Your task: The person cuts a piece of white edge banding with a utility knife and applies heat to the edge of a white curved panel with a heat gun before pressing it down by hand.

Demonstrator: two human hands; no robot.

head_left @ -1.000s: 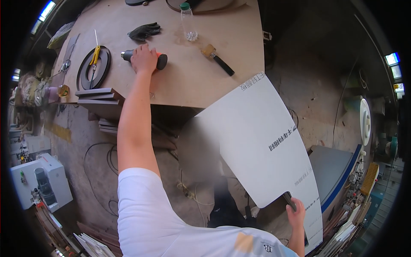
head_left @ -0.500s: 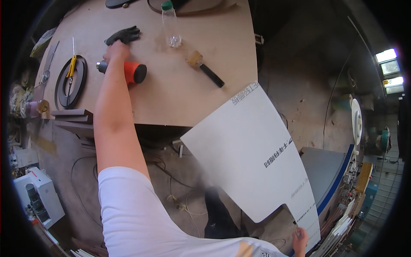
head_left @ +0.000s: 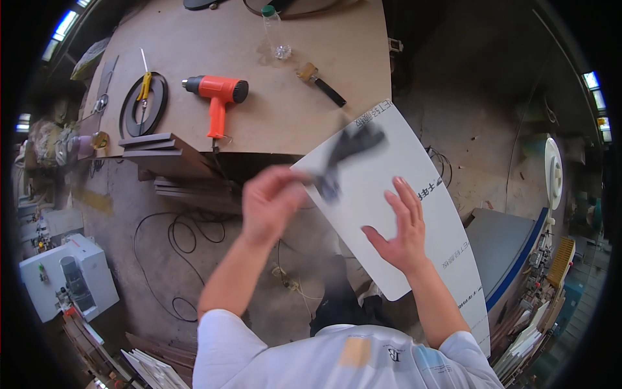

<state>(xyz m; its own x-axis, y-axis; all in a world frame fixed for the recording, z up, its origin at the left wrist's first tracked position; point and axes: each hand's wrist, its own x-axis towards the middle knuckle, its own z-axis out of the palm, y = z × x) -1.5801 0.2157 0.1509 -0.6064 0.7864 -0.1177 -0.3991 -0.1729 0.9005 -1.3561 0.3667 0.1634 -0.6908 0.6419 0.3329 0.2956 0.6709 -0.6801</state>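
Glove (head_left: 355, 144) in pinched left grip (head_left: 272, 198) over edge of white panel (head_left: 435, 223) — right grip (head_left: 403, 236) spread, empty — gap between

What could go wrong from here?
- The cord of the heat gun runs over the edge of the table; a snag might drag it off.
- The left hand holds the dark glove by one end; it might slip.
- The black-handled tool lies near the white panel; shifting that might knock it.

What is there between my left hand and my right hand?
In the head view: the lower end of a blurred dark glove, held by the left hand, then white panel, toward the right hand.
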